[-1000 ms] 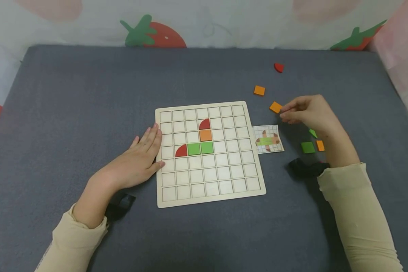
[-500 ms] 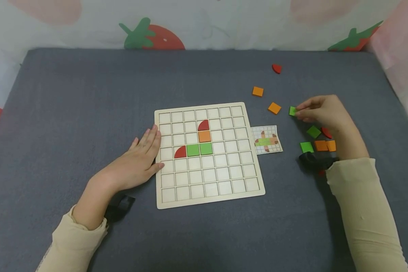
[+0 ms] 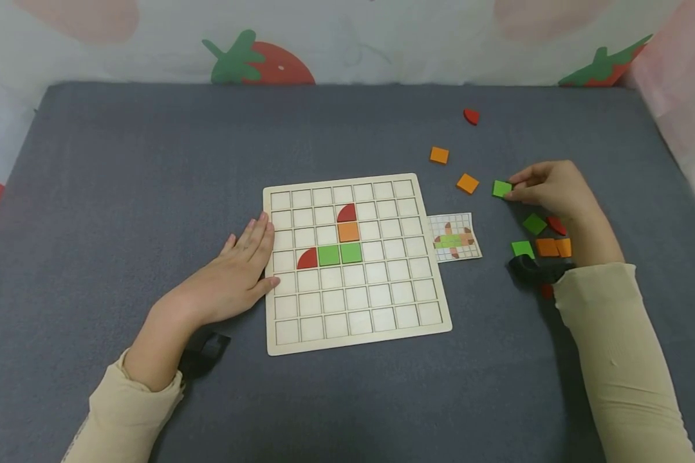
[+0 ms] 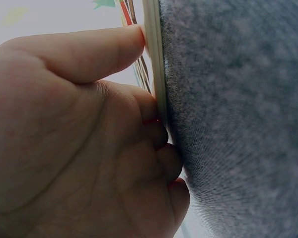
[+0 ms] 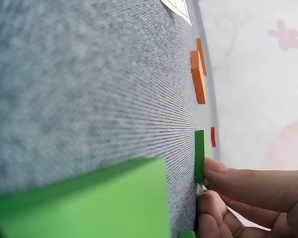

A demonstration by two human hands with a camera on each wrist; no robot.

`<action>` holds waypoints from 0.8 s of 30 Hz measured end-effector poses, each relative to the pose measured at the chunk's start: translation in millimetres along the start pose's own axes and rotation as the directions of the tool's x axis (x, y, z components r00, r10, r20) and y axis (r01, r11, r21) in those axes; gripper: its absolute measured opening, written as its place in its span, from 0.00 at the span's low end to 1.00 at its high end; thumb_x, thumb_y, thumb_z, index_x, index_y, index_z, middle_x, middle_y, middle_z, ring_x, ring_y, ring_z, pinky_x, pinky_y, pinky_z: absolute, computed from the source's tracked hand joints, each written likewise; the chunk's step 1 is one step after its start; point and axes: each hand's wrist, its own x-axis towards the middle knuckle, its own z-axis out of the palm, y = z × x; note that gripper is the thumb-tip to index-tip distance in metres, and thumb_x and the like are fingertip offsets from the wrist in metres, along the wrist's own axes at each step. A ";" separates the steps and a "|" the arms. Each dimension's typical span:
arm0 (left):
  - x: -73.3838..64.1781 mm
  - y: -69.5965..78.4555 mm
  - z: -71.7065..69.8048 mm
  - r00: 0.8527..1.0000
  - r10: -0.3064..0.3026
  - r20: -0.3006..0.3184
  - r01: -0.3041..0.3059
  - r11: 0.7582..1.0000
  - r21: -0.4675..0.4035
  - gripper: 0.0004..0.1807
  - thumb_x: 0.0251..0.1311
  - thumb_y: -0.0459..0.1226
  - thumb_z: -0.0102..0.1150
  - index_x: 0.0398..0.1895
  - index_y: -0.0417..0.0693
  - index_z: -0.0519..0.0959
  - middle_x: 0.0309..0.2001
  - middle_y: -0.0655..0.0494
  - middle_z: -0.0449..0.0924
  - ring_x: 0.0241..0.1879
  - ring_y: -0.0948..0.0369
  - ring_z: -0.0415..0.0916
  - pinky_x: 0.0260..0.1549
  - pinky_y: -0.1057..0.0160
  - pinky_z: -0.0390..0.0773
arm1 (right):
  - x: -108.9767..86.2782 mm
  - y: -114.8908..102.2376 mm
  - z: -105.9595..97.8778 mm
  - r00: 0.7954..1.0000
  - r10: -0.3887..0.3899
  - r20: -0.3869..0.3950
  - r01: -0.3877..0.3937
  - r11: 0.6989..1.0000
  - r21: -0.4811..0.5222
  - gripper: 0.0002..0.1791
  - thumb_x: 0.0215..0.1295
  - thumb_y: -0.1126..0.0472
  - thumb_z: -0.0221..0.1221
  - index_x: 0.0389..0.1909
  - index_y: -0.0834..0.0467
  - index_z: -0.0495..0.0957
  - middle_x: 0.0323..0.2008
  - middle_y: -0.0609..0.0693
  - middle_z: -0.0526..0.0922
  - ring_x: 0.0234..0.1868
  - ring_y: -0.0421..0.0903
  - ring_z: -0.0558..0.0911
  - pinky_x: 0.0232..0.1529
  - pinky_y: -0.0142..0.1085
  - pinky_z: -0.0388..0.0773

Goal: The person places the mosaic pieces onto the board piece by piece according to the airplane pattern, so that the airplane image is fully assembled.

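On a gray table, a right hand pinches a green tile, likely light, stiff, best edge-held, the straight-fingered left hand touching a board.

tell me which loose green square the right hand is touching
The green square farthest from the right sleeve, pinched by the right hand; the two other loose green squares lie nearer that sleeve.
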 end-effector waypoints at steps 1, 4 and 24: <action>-0.1 0.0 -0.1 1.000 0.001 -0.001 -0.001 1.000 -0.002 0.42 0.72 0.45 0.43 0.72 0.34 0.32 0.73 0.41 0.22 0.72 0.47 0.25 0.67 0.43 0.38 | 0.1 -0.1 0.1 1.000 -0.006 0.000 0.006 1.000 -0.009 0.20 0.60 0.59 0.64 0.47 0.69 0.77 0.23 0.38 0.77 0.30 0.40 0.73 0.32 0.31 0.70; -0.3 -0.1 -0.3 1.000 0.004 -0.002 -0.004 1.000 -0.008 0.41 0.72 0.44 0.43 0.72 0.34 0.32 0.73 0.41 0.22 0.72 0.47 0.25 0.67 0.44 0.37 | 0.2 -0.8 0.4 1.000 -0.025 0.000 0.025 0.999 -0.035 0.18 0.59 0.60 0.64 0.45 0.69 0.78 0.24 0.40 0.77 0.31 0.43 0.72 0.33 0.33 0.69; 2.7 1.3 -2.0 1.000 -0.007 -0.001 0.007 1.000 0.005 0.41 0.71 0.45 0.43 0.72 0.33 0.33 0.73 0.41 0.23 0.72 0.47 0.25 0.67 0.43 0.38 | -5.7 -11.3 4.7 0.998 -0.065 -0.007 0.066 0.991 0.115 0.15 0.62 0.62 0.61 0.43 0.70 0.76 0.24 0.40 0.80 0.27 0.37 0.80 0.30 0.27 0.78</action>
